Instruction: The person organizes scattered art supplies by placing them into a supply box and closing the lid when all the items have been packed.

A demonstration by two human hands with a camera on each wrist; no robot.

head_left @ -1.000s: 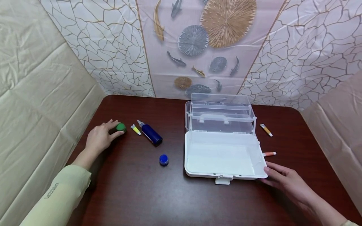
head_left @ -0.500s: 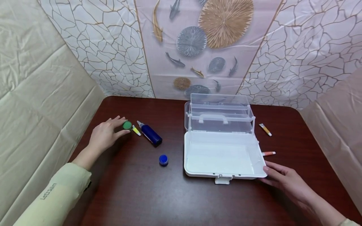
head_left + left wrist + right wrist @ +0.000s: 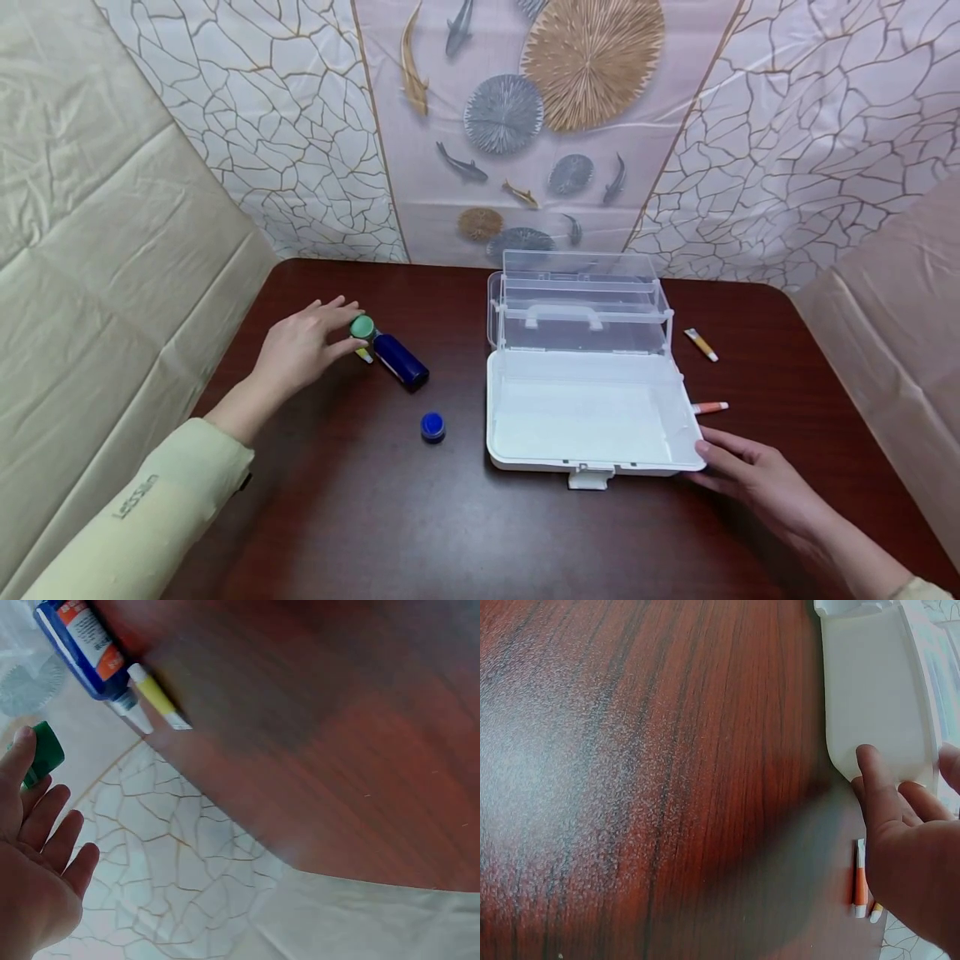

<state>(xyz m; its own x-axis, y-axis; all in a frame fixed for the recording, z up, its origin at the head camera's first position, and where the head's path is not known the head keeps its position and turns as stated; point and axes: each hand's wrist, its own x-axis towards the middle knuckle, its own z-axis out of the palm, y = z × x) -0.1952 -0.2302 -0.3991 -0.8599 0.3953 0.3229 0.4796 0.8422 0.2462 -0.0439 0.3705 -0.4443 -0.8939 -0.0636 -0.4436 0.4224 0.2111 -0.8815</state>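
My left hand pinches a small green-lidded paint jar between thumb and fingers. In the left wrist view the green jar is held up, with the remaining fingers spread. From the head view the jar overlaps the nozzle end of a dark blue squeeze bottle and a small yellow paint tube, partly hidden. At the near right corner of a white storage box, my right hand grips it, thumb on the rim and fingers against the outer wall. The box's clear lid and tiers stand raised.
A blue paint jar stands on the dark wooden table, left of the box. Right of the box lie an orange paint tube and a yellow-orange tube. Patterned cloth walls surround the table.
My left hand has carried the green jar rightward and slightly away, from left of the yellow tube to over it and the bottle's nozzle. My right hand stays at the box corner.
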